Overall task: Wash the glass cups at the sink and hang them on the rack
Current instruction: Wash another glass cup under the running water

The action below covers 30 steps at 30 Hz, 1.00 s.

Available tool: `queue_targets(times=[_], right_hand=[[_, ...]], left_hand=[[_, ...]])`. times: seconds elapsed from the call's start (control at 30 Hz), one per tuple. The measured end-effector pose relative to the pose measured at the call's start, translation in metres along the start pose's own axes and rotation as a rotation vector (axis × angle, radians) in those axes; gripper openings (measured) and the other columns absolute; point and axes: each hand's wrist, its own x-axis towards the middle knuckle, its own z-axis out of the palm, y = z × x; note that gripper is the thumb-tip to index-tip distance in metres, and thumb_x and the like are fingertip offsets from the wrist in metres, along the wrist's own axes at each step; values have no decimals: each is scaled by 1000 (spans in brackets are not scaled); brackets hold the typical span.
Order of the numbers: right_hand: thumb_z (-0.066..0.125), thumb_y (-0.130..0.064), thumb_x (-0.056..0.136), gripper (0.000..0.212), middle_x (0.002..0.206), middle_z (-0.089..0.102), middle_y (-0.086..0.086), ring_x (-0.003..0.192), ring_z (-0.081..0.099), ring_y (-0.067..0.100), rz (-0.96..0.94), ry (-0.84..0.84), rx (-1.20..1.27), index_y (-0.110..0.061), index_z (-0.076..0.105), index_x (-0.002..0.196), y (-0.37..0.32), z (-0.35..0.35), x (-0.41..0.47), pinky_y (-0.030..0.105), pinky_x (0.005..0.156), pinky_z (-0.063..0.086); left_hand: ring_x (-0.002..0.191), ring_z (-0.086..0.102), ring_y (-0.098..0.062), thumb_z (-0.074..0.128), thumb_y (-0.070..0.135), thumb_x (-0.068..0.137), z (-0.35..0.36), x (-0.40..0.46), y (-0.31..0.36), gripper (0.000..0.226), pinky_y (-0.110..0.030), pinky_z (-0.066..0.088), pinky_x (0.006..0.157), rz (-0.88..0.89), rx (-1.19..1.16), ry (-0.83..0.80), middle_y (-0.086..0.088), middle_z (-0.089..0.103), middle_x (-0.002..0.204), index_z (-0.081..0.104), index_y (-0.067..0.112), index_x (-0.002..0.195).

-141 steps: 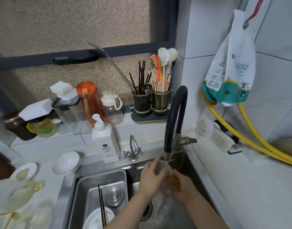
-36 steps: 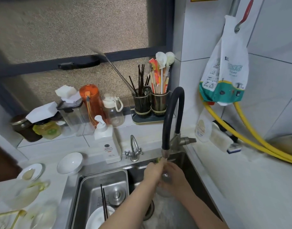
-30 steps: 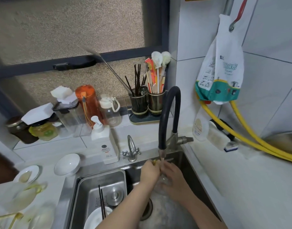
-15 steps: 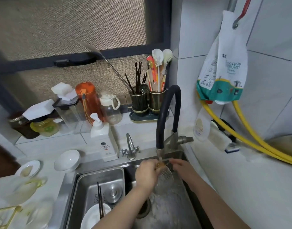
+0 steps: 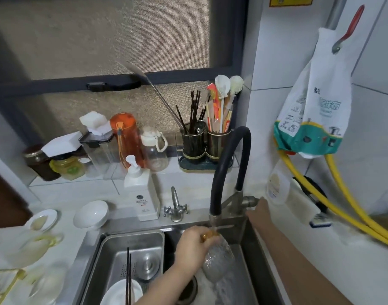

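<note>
The white soap dispenser bottle (image 5: 142, 194) on the counter behind the sink carries a round dark emblem above small dark and red lines of print; none of it is legible. The white and teal plastic bag (image 5: 314, 119) hanging on the wall bears large teal Chinese characters, a smaller dark mark above them, and rows of small pictograms; the characters are too blurred to read with certainty. A yellow sign (image 5: 289, 1) at the top edge is cut off and unreadable. The label on the wall-side bottle (image 5: 276, 186) is illegible.
</note>
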Motion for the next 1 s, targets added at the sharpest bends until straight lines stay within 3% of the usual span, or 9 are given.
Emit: queue_targets(times=[0.17,0.27,0.4,0.53,0.77,0.87,1.0], right_hand=[[65,-15,84,77,153,26,18,141,27,32,29,-40,-94,0,23,146,32,5,44,47,116,27],[70,-21,82,82,153,27,14,139,30,32,17,-66,-59,-2,23,146,23,-4,30,48,115,28],[72,-35,82,98,158,16,10,144,21,29,15,-83,1,-5,9,150,2,-12,0,45,118,22],[73,-43,78,106,159,13,9,145,19,27,-12,-90,45,-4,7,151,3,-11,0,43,119,22],[70,-44,81,104,160,8,7,146,16,27,-59,-143,108,-6,4,152,2,-11,-5,41,119,20],[70,-49,78,100,157,20,7,143,25,27,-51,-142,141,-8,14,150,-4,-12,-20,44,117,25],[62,-60,78,77,142,48,5,128,48,26,-55,-161,99,-20,39,140,4,7,-50,49,107,40]], left_hand=[[61,54,11,75,35,77,-3,-1,3,11,-8,35,63,24,-4,-34,16,64,65,77,25,80],[62,56,5,75,38,77,-1,0,1,9,-11,38,63,11,-6,-49,17,60,58,73,30,75],[79,60,-11,72,49,76,5,5,-9,20,-29,49,73,-24,3,-60,17,63,63,68,31,66],[70,50,-13,73,45,76,6,7,-9,31,-27,39,65,-33,-8,-60,19,53,52,55,39,52],[69,47,-9,73,44,77,1,6,-10,29,-26,36,64,-47,15,-50,15,49,54,52,40,57],[70,47,-10,73,43,78,0,4,-10,29,-27,36,65,-62,17,-48,14,49,54,52,40,58],[80,59,-18,68,47,80,-5,3,-11,22,-33,46,71,-66,81,-73,10,59,65,57,35,66]])
